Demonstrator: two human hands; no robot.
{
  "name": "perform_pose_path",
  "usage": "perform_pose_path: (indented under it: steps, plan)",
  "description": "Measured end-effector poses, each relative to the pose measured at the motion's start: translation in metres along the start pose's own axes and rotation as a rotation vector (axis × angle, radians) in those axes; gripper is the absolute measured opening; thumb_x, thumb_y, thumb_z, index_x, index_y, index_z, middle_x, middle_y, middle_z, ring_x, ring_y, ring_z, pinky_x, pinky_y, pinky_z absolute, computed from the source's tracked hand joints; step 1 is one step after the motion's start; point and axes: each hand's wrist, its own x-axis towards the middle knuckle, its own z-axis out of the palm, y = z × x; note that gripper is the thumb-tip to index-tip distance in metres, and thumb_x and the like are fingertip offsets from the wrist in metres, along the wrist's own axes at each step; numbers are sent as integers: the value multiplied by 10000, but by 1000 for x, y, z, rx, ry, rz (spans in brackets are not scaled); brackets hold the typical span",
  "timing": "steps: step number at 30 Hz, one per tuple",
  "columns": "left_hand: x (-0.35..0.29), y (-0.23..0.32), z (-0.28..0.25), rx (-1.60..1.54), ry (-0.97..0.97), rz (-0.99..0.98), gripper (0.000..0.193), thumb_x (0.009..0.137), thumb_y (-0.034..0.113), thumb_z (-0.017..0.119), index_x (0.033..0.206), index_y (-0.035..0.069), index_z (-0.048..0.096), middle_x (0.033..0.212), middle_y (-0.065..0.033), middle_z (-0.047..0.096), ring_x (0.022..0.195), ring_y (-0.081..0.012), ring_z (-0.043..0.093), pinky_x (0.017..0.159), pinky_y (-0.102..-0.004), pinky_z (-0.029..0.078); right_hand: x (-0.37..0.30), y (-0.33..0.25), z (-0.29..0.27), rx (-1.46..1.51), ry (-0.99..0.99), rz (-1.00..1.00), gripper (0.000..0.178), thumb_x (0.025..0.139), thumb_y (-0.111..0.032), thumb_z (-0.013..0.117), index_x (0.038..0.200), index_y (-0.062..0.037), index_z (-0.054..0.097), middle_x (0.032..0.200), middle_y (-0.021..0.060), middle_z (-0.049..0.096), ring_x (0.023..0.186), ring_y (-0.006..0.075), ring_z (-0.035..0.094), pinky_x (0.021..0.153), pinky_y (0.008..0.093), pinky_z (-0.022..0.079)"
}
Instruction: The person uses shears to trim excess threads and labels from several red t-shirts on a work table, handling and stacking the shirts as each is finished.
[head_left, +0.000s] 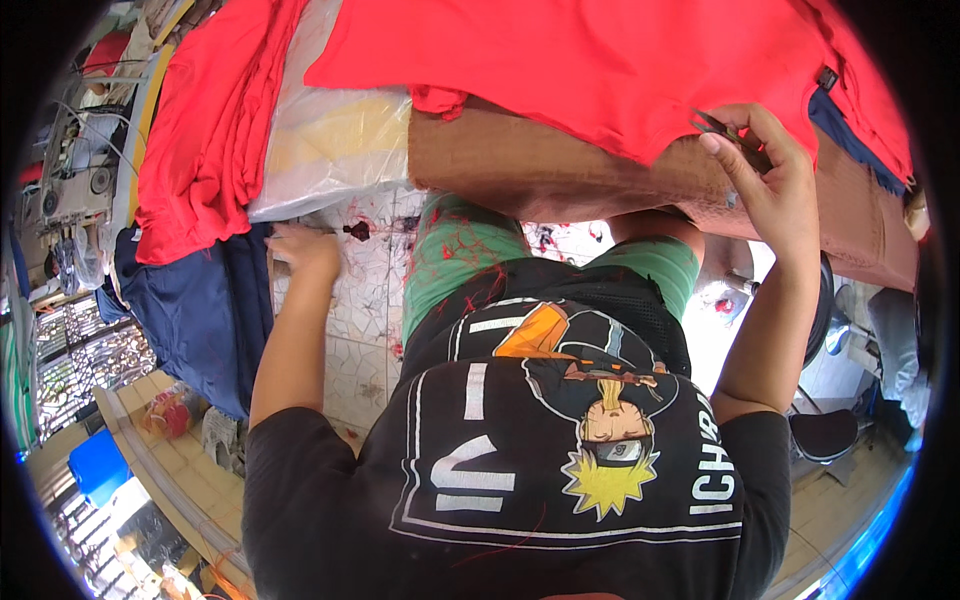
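Note:
My right hand [775, 185] is closed round small metal thread snips [715, 125], their blades pointing left. They are at the near edge of a red garment [580, 70], which lies spread over a brown cloth-covered surface [520, 160]. At the left, my left hand [305, 252] hangs low, beside dark navy fabric [200, 310] and below a plastic-wrapped surface [330, 150]. Its fingers are smeared and partly lost against the fabric, so I cannot make out whether they grip anything. A crumpled red garment [215, 120] drapes over the navy fabric.
Red thread scraps lie on my green shorts [465, 245] and on the pale tiled floor [360, 290]. Navy cloth [850, 140] shows under the red at the right. Machinery [90, 180] stands far left, and a blue container [100, 465] sits lower left.

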Motion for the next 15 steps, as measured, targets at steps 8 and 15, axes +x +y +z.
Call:
perform_pose_path:
  steps: [8, 15]
  plan:
    - [-63, 67, -131, -293, -8, 233, 365, 862, 359, 654, 1040, 42, 687, 1034, -182, 679, 896, -355, 653, 771, -452, 506, 4, 1, -10, -16, 30, -16, 214, 813, -134, 746, 944, -3, 638, 780, 61, 624, 713, 110, 572, 664, 251, 464]
    - [-64, 254, -170, -475, 979, 906, 577, 753, 389, 750, 1202, 79, 562, 1164, -130, 568, 1083, -319, 544, 901, -433, 443, 2, 15, 8, -160, -98, 38, 282, 730, -99, 736, 1003, -65, 677, 994, 92, 636, 866, 295, 654, 733, 376, 521]
